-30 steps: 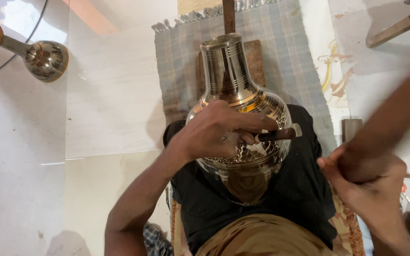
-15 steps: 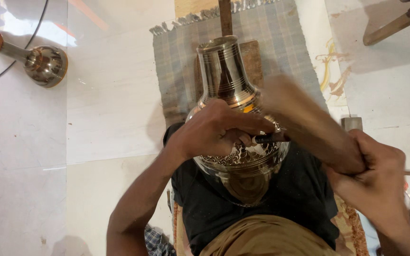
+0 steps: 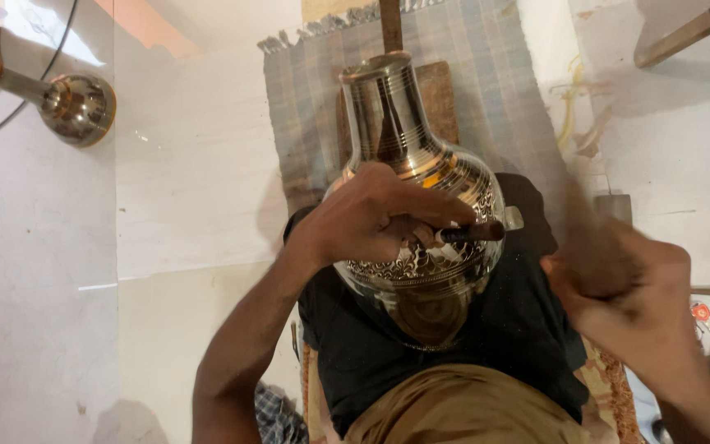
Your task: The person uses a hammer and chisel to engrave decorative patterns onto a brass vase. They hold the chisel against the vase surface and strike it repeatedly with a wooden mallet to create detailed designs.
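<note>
A shiny metal vase [image 3: 404, 156] with a long neck and a round, engraved belly lies on a black cushion [image 3: 527, 321] in front of me. My left hand [image 3: 375, 218] rests on the belly and grips a dark chisel [image 3: 474, 233], its tip against the engraved band. My right hand [image 3: 626, 304] is to the right of the vase, closed around a wooden handle that is blurred by motion; its head cannot be made out.
A grey checked cloth [image 3: 486, 74] with a wooden block [image 3: 437, 90] lies under the vase's neck. A second metal vessel [image 3: 67, 103] lies at the upper left on the pale floor, with a black cable beside it. A wooden plank [image 3: 684, 33] is at the upper right.
My right hand's wooden handle swung from up high at the right, down across the chisel, then back toward the right. The left hand and chisel stayed on the vase.
</note>
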